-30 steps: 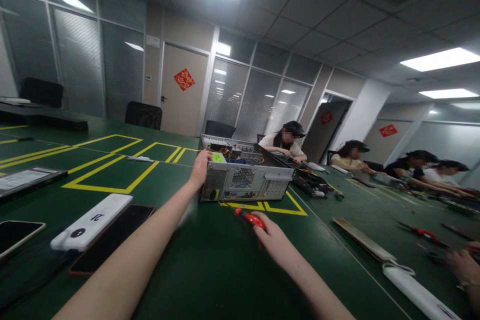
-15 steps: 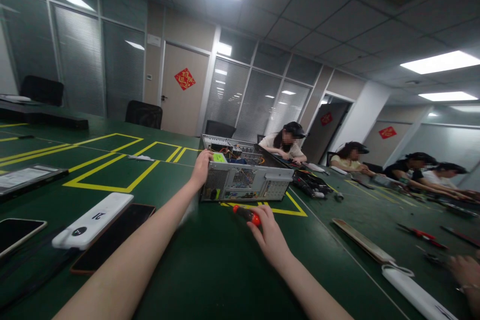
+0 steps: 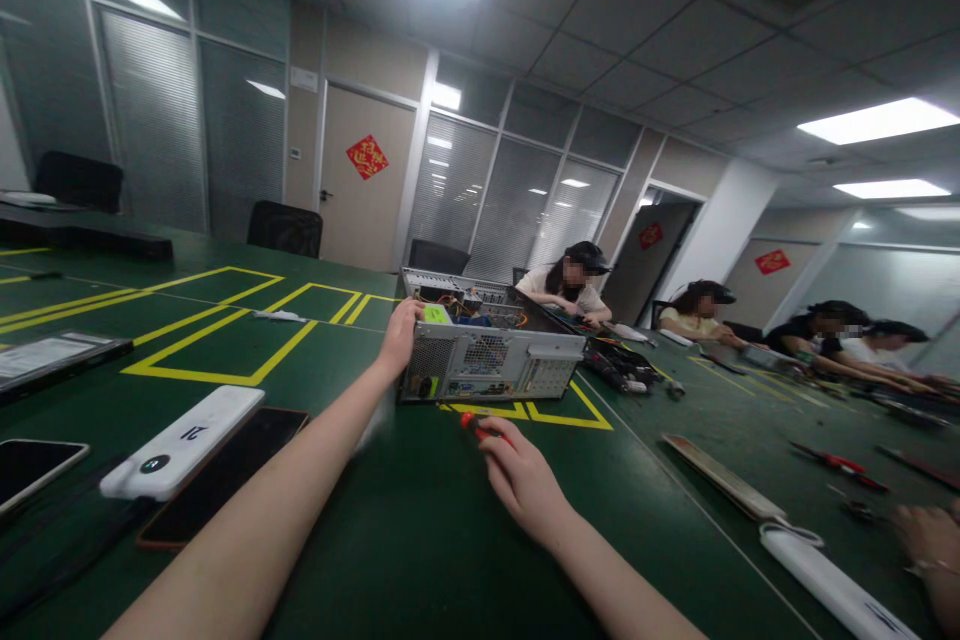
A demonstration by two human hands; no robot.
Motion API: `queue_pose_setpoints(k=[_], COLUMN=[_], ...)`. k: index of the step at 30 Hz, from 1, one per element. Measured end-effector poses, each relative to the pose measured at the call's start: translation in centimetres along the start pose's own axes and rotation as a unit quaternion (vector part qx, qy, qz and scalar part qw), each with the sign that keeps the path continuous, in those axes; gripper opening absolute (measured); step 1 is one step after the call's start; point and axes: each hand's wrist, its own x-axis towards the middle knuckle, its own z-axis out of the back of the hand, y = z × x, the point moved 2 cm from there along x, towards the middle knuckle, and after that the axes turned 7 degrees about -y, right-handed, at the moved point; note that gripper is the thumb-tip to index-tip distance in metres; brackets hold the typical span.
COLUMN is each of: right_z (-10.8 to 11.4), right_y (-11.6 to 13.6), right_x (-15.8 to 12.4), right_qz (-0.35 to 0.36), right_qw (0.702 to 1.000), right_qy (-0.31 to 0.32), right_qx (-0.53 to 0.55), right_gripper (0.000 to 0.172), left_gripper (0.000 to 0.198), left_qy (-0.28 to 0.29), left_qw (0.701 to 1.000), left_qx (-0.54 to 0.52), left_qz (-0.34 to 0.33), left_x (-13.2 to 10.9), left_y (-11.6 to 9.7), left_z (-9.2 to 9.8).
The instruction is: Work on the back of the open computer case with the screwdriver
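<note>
Computer case (image 3: 495,360) in the head view: it stands on the green table (image 3: 420,550), ahead of the person, open at the top, its perforated rear panel facing the camera. That panel hides the lower interior, so the wires and parts inside are only partly readable. The left hand (image 3: 400,332) lies with its fingers over the case's left top edge, beside a bright green label (image 3: 437,315); its thumb is hard to make out, and I cannot tell whether it grips. The right hand (image 3: 527,482) is curled around a red-handled tool (image 3: 468,420), just in front of the case; the fingers cover most of it, and its tip cannot be made out. At left, a white power bank (image 3: 187,440) partly covers a dark phone (image 3: 214,492), and another phone (image 3: 36,465) is cut off. At right, a co-worker's hand (image 3: 928,532) is blurred and cropped.
</note>
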Motion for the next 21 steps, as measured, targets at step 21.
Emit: queue_pose_setpoints(k=[21], right_z=[-1.2], right_y=[1.4], right_x=[-0.7], right_qz=[0.081], right_qw=[0.986], right_qy=[0.091], right_qx=[-0.112], right_gripper=[0.036], left_gripper=[0.037], left_qy=[0.003], left_qw=[1.000], left_qx=[-0.004], left_qz=[0.009], left_x=[0.0], left_y=[0.0], left_z=[0.0])
